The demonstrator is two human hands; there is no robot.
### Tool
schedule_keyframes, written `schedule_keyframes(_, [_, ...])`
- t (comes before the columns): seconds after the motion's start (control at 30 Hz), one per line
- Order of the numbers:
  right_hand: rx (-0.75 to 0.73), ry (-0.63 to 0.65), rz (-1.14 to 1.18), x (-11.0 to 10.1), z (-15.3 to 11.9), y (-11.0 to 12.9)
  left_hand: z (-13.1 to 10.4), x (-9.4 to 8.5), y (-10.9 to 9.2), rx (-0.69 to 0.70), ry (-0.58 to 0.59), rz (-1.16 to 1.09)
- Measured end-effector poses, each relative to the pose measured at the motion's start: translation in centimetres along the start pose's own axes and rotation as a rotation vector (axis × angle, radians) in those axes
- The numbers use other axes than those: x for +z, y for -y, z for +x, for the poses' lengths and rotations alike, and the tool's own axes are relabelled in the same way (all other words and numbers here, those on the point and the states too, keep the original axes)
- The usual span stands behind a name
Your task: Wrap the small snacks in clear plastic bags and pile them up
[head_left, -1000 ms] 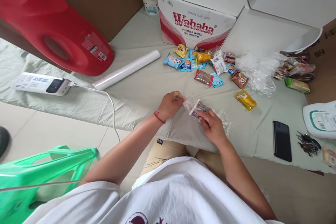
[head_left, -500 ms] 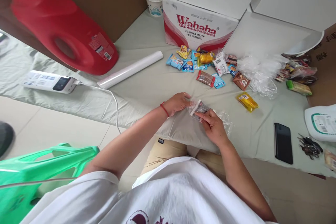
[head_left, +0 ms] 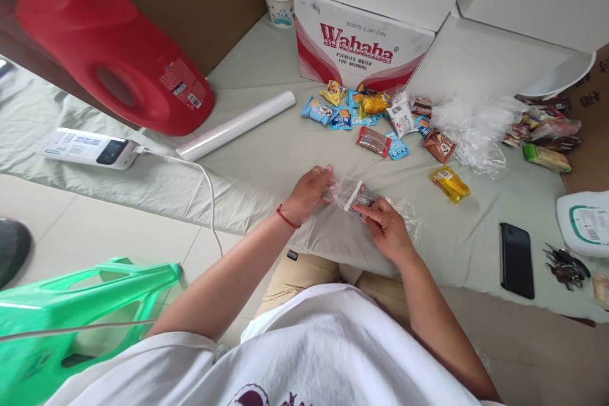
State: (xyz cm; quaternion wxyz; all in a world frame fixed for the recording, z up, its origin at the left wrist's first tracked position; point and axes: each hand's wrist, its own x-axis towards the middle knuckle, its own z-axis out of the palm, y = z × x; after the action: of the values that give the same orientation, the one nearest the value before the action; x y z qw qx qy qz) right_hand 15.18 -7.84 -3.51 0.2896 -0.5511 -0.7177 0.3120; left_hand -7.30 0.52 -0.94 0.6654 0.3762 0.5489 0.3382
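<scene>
My right hand (head_left: 389,228) pinches a small dark snack packet (head_left: 365,194) with a pale end strip, low over the near edge of the sheet. Clear thin plastic (head_left: 340,192) wraps around the packet and stretches out to its left. The fingers of my left hand (head_left: 310,195) are closed on the far end of that plastic. More crumpled clear film (head_left: 410,219) shows behind and right of my right hand. Just beyond lie a brown-red snack packet (head_left: 373,141), a blue packet (head_left: 398,146) and a yellow packet (head_left: 450,184).
Several mixed snacks (head_left: 340,117) lie before a Wahaha carton (head_left: 359,44), beside a heap of clear bags (head_left: 476,133). A plastic roll (head_left: 238,125), red jug (head_left: 157,92) and power bank (head_left: 88,148) are left. A phone (head_left: 516,260) and keys (head_left: 567,266) are right.
My left hand has moved a little left, drawing the clear plastic out longer between the hands. My right hand and the packet have hardly moved.
</scene>
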Motion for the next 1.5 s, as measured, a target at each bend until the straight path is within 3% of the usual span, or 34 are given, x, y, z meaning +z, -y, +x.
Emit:
schedule_keyframes(0.1, [-0.012,0.000,-0.012,0.0,0.0,0.1,-0.2,0.7,-0.1,0.005,-0.004,0.113])
schedule_keyframes(0.2, [-0.032,0.007,-0.031,-0.1,-0.2,0.1,0.0,1.6,0.1,0.136,-0.017,0.307])
schedule_keyframes(0.3, [-0.057,0.024,-0.054,-0.2,-0.2,0.0,-0.3,3.7,0.2,0.259,-0.013,0.443])
schedule_keyframes(0.5, [-0.106,0.050,-0.078,-0.2,-0.2,0.6,-3.3,8.1,0.8,0.541,0.069,1.041])
schedule_keyframes(0.57, [-0.095,0.070,-0.049,-0.9,-0.8,1.4,-4.1,8.4,1.3,0.639,0.059,1.139])
schedule_keyframes(0.7, [-0.054,0.258,0.105,-4.3,-3.0,2.3,-4.5,7.8,3.1,0.767,0.031,1.259])
schedule_keyframes(0.73, [0.013,0.232,0.162,-5.4,-3.4,2.1,-4.3,7.7,3.7,0.800,0.020,1.294])
schedule_keyframes(0.8, [0.204,-0.022,0.208,-7.1,-3.5,1.0,-4.0,7.6,5.1,0.866,-0.009,1.374])
schedule_keyframes(0.87, [0.351,-0.367,0.090,-8.1,-2.5,-0.7,-3.8,7.6,6.4,0.921,-0.029,1.441])
schedule_keyframes(0.9, [0.396,-0.467,-0.008,-8.3,-1.8,-1.5,-3.7,7.7,6.9,0.937,-0.037,1.461])
schedule_keyframes(0.93, [0.432,-0.488,-0.102,-8.3,-1.0,-2.3,-3.7,7.7,7.3,0.945,-0.046,1.474])
schedule_keyframes(1.03, [0.529,-0.252,-0.263,-7.6,0.4,-3.4,-3.8,7.7,8.0,0.939,-0.077,1.485])
schedule_keyframes(1.1, [0.533,-0.063,-0.264,-7.4,-0.3,-3.2,-3.9,7.7,8.1,0.931,-0.097,1.483])
schedule_keyframes(1.2, [0.503,0.097,-0.100,-8.1,-3.4,-2.8,-3.9,7.6,8.1,0.915,-0.117,1.470])
schedule_keyframes(1.27, [0.521,0.118,0.027,-9.3,-6.0,-3.2,-3.8,7.6,8.1,0.905,-0.117,1.463])
schedule_keyframes(1.37, [0.588,0.003,0.109,-10.8,-8.8,-4.4,-3.6,7.5,8.2,0.918,-0.108,1.453])
schedule_keyframes(1.5, [0.739,-0.383,0.207,-10.6,-8.7,-5.7,-3.6,7.4,8.3,0.926,-0.088,1.436])
